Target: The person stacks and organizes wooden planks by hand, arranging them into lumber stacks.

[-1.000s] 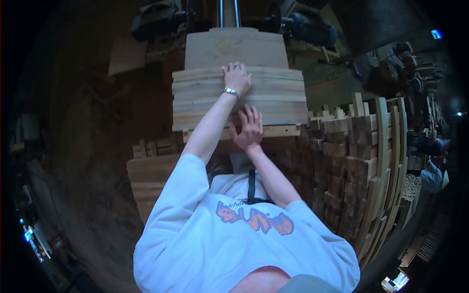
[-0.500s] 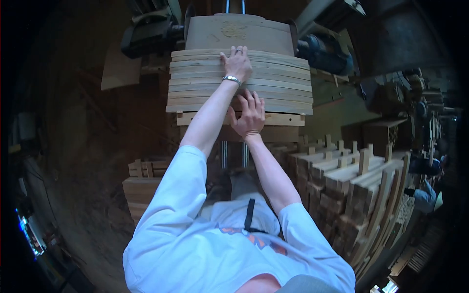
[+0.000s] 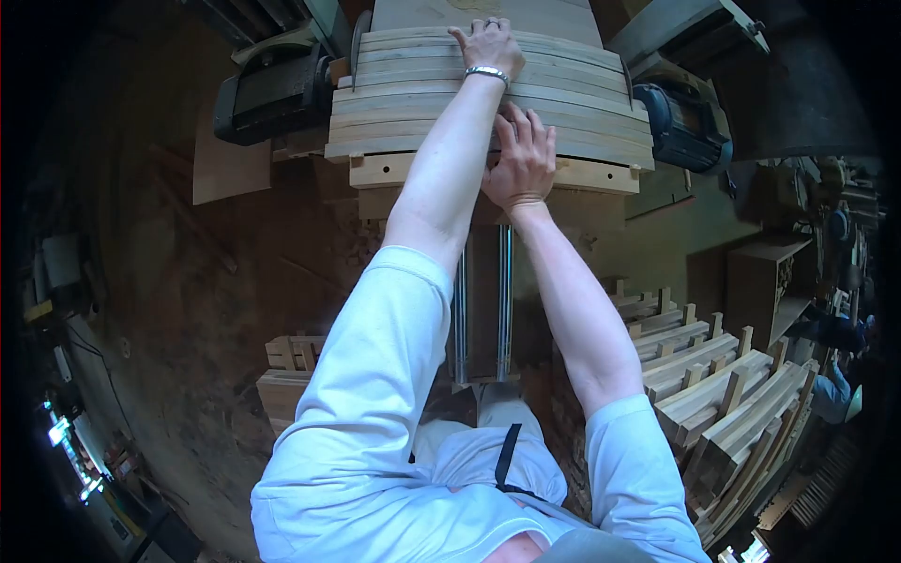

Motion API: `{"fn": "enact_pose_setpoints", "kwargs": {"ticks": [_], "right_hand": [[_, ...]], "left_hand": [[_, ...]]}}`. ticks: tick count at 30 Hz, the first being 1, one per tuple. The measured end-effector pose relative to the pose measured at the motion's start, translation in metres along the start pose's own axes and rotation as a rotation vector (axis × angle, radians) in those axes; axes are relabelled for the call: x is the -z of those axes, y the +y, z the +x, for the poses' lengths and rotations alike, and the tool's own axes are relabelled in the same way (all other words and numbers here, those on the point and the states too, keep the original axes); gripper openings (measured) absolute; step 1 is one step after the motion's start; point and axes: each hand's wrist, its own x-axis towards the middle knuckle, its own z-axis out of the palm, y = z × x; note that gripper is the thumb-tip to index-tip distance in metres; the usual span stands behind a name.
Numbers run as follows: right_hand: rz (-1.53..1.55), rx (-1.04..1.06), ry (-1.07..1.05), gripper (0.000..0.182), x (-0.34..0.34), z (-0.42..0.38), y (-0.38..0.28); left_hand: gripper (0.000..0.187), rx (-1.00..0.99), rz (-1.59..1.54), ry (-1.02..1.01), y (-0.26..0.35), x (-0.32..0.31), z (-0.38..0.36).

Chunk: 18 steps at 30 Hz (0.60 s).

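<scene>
A row of pale wooden strips (image 3: 413, 98) lies side by side on a sliding carriage between two machine heads. My left hand (image 3: 495, 49), with a metal band at the wrist, rests flat on the far strips with its fingers spread. Nearer to me, my right hand (image 3: 524, 159) lies over the near strips and the front wooden rail (image 3: 404, 171), fingers stretched forward. Its thumb is partly hidden behind my left forearm. The rail has dark holes and runs along the strips' near edge.
Round saw blades (image 3: 360, 49) stand at both ends of the strips, beside a left motor (image 3: 272, 94) and a right motor (image 3: 683, 127). Two metal guide rods (image 3: 505, 291) run toward me. Stacked timber (image 3: 713, 394) stands at right, a smaller stack (image 3: 291, 389) at left.
The carriage with the strips and both my hands has moved forward, away from me, between the blades. More of the guide rods shows. The view has also shifted.
</scene>
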Motion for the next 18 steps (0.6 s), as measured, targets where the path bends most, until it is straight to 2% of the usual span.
{"fn": "enact_pose_setpoints", "kwargs": {"ticks": [5, 7, 8, 9, 11, 12, 14, 15, 16, 17, 18], "right_hand": [[-0.006, 0.015, 0.0, 0.047, -0.023, 0.024, 0.011], [-0.024, 0.017, 0.004, 0.046, -0.029, 0.034, 0.014], [-0.037, 0.009, -0.048, 0.054, -0.031, 0.038, 0.015], [-0.031, 0.004, -0.046, 0.054, -0.032, 0.042, 0.016], [-0.064, -0.056, -0.091, 0.068, -0.035, 0.052, 0.016], [-0.057, -0.059, -0.092, 0.068, -0.04, 0.057, 0.017], [-0.079, -0.118, -0.193, 0.08, -0.047, 0.067, 0.02], [-0.071, -0.121, -0.186, 0.08, -0.05, 0.071, 0.022], [-0.101, -0.125, -0.237, 0.082, -0.054, 0.075, 0.023], [-0.129, -0.134, -0.291, 0.083, -0.056, 0.077, 0.024], [-0.119, -0.141, -0.287, 0.083, -0.057, 0.079, 0.024]], "left_hand": [[0.049, 0.023, 0.024, -0.029, -0.003, -0.007, 0.032], [0.048, -0.005, 0.037, 0.029, -0.008, -0.003, 0.036], [0.048, -0.068, 0.087, -0.011, -0.012, 0.001, 0.04], [0.05, -0.132, 0.135, -0.056, -0.014, 0.005, 0.044], [0.053, -0.114, 0.108, -0.12, -0.012, 0.013, 0.056], [0.056, -0.096, 0.076, -0.185, -0.014, 0.007, 0.063], [0.057, -0.102, 0.107, -0.168, -0.017, -0.005, 0.074], [0.057, -0.108, 0.131, -0.14, -0.018, -0.01, 0.083], [0.06, -0.186, 0.383, -0.429, 0.005, 0.072, 0.059], [0.06, -0.192, 0.397, -0.427, 0.005, 0.065, 0.066], [0.058, -0.185, 0.392, -0.342, 0.0, 0.049, 0.072]]}}
